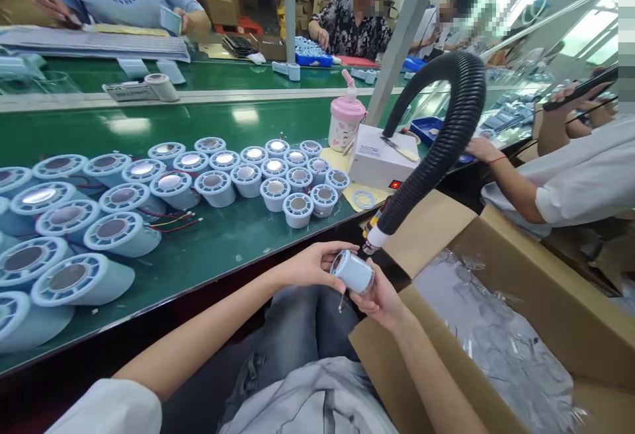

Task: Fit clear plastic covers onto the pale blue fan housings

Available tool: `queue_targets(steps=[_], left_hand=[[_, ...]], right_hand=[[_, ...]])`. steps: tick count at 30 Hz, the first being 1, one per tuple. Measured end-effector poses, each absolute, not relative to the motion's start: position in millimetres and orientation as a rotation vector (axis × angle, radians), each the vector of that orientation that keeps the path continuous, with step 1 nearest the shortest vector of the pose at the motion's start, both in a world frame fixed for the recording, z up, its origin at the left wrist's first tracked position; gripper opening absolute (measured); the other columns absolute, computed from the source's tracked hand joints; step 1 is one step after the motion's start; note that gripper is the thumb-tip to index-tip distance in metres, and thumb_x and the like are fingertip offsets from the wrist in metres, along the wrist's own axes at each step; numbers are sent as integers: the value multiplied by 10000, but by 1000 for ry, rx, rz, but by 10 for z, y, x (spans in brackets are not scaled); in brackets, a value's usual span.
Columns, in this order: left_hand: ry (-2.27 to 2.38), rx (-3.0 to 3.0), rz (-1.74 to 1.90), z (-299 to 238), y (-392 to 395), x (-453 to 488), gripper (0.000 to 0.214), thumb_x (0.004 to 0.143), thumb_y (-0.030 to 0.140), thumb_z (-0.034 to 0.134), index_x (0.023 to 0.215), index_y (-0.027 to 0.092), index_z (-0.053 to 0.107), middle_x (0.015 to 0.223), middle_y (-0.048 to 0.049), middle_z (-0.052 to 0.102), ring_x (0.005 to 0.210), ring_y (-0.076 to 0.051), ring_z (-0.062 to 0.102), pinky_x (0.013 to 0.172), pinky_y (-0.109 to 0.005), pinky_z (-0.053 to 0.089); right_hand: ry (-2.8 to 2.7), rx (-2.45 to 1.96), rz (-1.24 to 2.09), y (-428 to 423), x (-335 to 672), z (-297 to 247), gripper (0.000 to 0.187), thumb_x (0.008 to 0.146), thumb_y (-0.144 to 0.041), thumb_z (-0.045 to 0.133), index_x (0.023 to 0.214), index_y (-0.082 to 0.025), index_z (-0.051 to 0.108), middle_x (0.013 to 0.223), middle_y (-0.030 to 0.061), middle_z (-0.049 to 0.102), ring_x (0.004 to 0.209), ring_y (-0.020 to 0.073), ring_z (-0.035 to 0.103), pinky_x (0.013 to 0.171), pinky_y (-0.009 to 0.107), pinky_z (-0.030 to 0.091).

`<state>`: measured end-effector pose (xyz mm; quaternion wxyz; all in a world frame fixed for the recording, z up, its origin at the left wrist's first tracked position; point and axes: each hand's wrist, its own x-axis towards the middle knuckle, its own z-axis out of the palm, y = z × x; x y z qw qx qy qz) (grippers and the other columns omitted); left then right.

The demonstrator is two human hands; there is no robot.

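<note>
Between my two hands is a light-blue plastic cylinder (358,271) with a slotted ring at its left end and a short wire dangling below. My left hand (315,265) grips the ringed end, thumb underneath and fingers over the top. Around the other end, which looks wrapped in clear plastic, my right hand (380,298) is closed. Just above the cylinder hangs the nozzle (373,241) of a black corrugated hose (446,136). Many similar blue cylinders (213,182) stand on the green bench (238,249) to the left, some with thin wires.
A white box with a red switch (374,156) stands at the hose's base, beside a pink-lidded cup (346,120). At my right is an open cardboard box (441,335) holding clear plastic pieces (496,335). Co-workers sit across the bench and to the right.
</note>
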<state>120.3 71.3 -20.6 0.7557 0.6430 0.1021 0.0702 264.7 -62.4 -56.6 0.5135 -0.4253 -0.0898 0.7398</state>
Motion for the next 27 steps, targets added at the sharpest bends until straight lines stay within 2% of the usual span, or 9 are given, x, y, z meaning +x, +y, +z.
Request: queue_targets(steps=[7, 11, 13, 14, 16, 17, 19, 21, 27], left_hand=[[354, 1473, 251, 121, 346, 457, 725, 609, 202, 827, 1273, 225, 540, 1284, -118, 549, 1155, -261, 559, 968, -389, 474], [488, 1461, 290, 343, 170, 231, 650, 662, 201, 788, 1260, 234, 538, 1260, -99, 551, 1104, -240, 576, 904, -350, 513], [534, 1359, 309, 406, 107, 165, 643, 686, 184, 768, 1270, 244, 507, 1215, -81, 570, 1051, -211, 599, 875, -327, 519], [544, 1295, 321, 424, 85, 139, 638, 697, 173, 758, 1272, 252, 494, 1197, -71, 574, 1022, -196, 608, 856, -314, 522], [549, 1187, 347, 437, 55, 97, 622, 711, 158, 744, 1267, 259, 483, 1171, -57, 574, 970, -168, 619, 819, -286, 524], [554, 1158, 351, 437, 48, 80, 611, 718, 159, 740, 1264, 257, 483, 1159, -54, 574, 947, -157, 621, 802, -274, 523], [556, 1158, 331, 431, 44, 53, 604, 735, 184, 733, 1278, 248, 477, 1110, -53, 591, 899, -146, 626, 770, -263, 524], [534, 1204, 303, 425, 50, 33, 654, 734, 209, 741, 1322, 248, 455, 1098, -63, 609, 891, -157, 634, 780, -283, 529], [398, 1363, 402, 417, 84, -5, 707, 678, 130, 776, 1317, 296, 522, 1399, -85, 475, 1256, -265, 489, 1011, -362, 449]], right_hand=[[-248, -1130, 2070, -717, 2282, -108, 620, 963, -570, 170, 865, -136, 602, 466, 39, 597, 261, 53, 422, 263, 96, 205], [-415, -1152, 2215, -743, 2141, 14, 765, 893, -696, 102, 841, -124, 608, 466, 33, 562, 271, 62, 438, 254, 113, 231], [-651, -1118, 1994, -780, 2106, 17, 770, 816, -791, 203, 978, -153, 603, 645, 69, 648, 399, 100, 553, 310, 145, 365], [-799, -1105, 1798, -802, 2103, 16, 741, 782, -805, 308, 1104, -192, 573, 857, 102, 687, 556, 139, 637, 404, 188, 475], [-1136, -1104, 1370, -839, 2126, 23, 718, 739, -699, 578, 1324, -308, 435, 1334, 114, 522, 1022, 239, 632, 758, 336, 575], [-1327, -1094, 1173, -852, 2146, 33, 727, 738, -567, 690, 1367, -363, 390, 1454, 77, 402, 1205, 269, 523, 928, 402, 511], [-1662, -1061, 869, -868, 2185, 65, 706, 751, -264, 762, 1351, -425, 427, 1481, 20, 381, 1325, 276, 401, 1067, 457, 388], [-1757, -1054, 795, -877, 2202, 101, 629, 764, -122, 724, 1279, -423, 526, 1402, 14, 494, 1292, 259, 452, 1048, 429, 420], [-1182, -1101, 1377, -901, 2145, 147, 441, 795, -304, 718, 1211, -400, 607, 1261, 26, 626, 1018, 222, 655, 783, 289, 582]])
